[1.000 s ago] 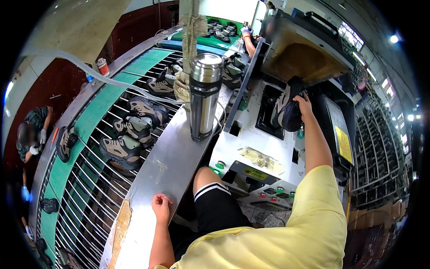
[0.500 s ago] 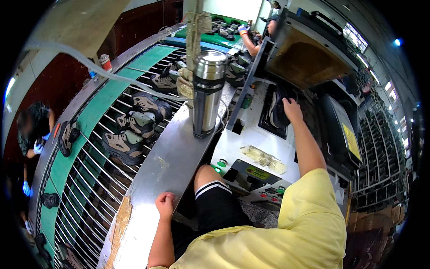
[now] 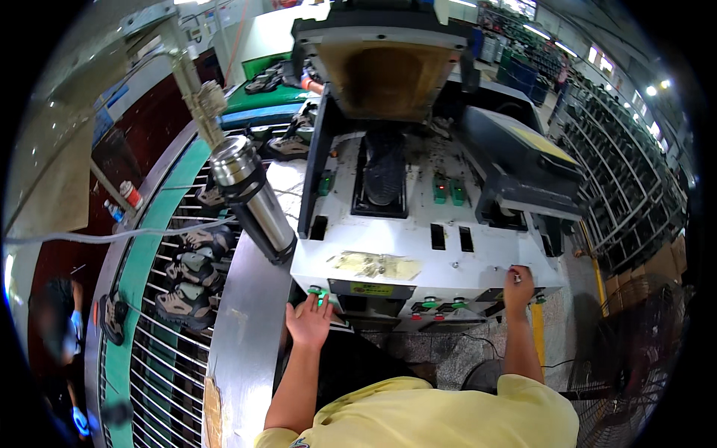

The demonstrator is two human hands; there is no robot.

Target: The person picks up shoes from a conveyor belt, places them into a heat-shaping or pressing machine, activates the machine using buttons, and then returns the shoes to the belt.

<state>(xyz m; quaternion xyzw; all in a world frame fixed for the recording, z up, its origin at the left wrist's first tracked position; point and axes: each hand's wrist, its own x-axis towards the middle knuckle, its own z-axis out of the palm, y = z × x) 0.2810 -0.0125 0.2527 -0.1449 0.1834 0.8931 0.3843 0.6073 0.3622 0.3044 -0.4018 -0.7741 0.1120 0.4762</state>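
Tall metal shoe racks fill the right of the frame, and at the left a bar conveyor carries tan-and-black shoes beside my steel counter. Just above the middle of the frame, the dark shoe lies in the black well of the white pressing machine, neither hand on it. Above it the lid with its dished brown pad stands raised. My left hand has its fingers loose and spread, their tips at the lit green button; whether they press it I cannot tell. My right hand is curled at the machine's front right corner; whether it grips or pushes anything there is hidden from me. As I judge it, the main danger is that lid: if it came down while the shoe sat crooked, the upper could be creased or marked. Worse, reaching in to straighten it under a closing lid could trap my fingers. A careless touch of the button might set that off. At my left, the steel thermos stands near the counter's edge, so a swinging elbow could topple it against the machine.
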